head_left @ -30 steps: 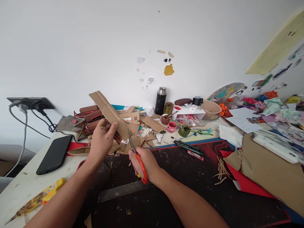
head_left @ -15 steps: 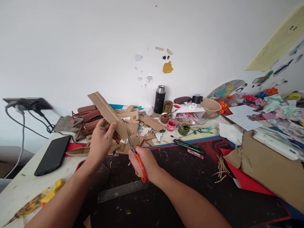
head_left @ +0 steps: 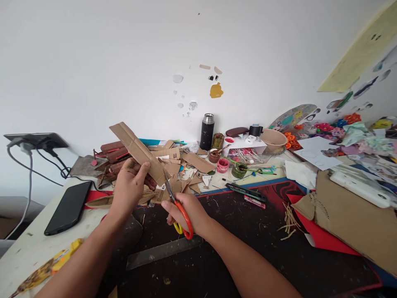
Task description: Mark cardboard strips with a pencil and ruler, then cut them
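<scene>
A long strip of brown cardboard point(head_left: 138, 150) slants up to the left, pinched between the thumb and fingers of my left hand point(head_left: 132, 178). My right hand point(head_left: 189, 213) grips a pair of scissors point(head_left: 185, 215) with one red and one yellow handle loop. Their blades meet the strip's lower right end; whether they cut into it I cannot make out. Below the hands, a clear ruler point(head_left: 161, 252) lies on the dark mat point(head_left: 235, 244). Behind them is a heap of cardboard scraps point(head_left: 195, 161).
A phone point(head_left: 68, 208) and a yellow glue gun point(head_left: 46, 267) lie on the left. Open paint jars point(head_left: 222, 165), a black flask point(head_left: 207, 132) and a utility knife point(head_left: 246, 191) are further back. Large cardboard point(head_left: 353, 219) and thin twig-like strips point(head_left: 288, 221) sit on the right.
Both hands, with the strip and scissors, have shifted slightly left and down in view. The right fingers have spread a little and the yellow handle loop shows more.
</scene>
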`<state>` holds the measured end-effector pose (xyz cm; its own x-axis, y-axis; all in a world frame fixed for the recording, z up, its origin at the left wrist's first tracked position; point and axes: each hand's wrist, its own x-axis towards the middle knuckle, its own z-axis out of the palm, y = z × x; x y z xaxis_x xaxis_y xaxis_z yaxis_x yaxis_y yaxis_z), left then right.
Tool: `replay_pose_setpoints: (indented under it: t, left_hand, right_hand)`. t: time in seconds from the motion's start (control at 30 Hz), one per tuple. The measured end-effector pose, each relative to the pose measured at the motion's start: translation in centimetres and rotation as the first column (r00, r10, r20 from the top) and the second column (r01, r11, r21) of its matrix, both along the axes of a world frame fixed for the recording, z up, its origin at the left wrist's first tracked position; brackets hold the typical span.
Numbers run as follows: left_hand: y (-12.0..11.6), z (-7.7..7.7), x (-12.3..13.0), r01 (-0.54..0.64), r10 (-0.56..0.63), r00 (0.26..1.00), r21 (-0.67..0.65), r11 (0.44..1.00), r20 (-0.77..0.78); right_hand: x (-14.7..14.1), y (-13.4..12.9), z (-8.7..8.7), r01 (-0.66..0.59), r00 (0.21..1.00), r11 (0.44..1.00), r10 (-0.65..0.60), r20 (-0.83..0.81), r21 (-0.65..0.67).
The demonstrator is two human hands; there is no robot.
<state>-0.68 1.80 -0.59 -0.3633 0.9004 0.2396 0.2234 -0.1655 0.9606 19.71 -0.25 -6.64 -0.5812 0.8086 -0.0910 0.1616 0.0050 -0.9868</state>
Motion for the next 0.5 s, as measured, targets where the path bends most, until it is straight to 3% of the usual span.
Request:
replay_pose_setpoints:
  t: [0.27, 0.4, 0.5]
  left_hand:
    - [-0.25, 0.64, 0.22, -0.018, 0.018, 0.999, -0.008, 1.0, -0.032]
    - [-0.21, 0.58, 0.26, -0.019, 0.019, 0.999, 0.0, 1.0, -0.034]
    - [-0.16, 0.46, 0.28, -0.021, 0.021, 0.999, 0.01, 1.0, -0.03]
  right_hand:
    - [-0.55, 0.4, -1.05, -0.054, 0.992, 0.984, 0.034, -0.12, -0.171]
    - [-0.93, 0.64, -0.65, -0.142, 0.974, 0.926, 0.069, -0.214, -0.349]
    - [-0.95, 0.71, -0.25, -0.209, 0.953, 0.891, 0.094, -0.286, -0.404]
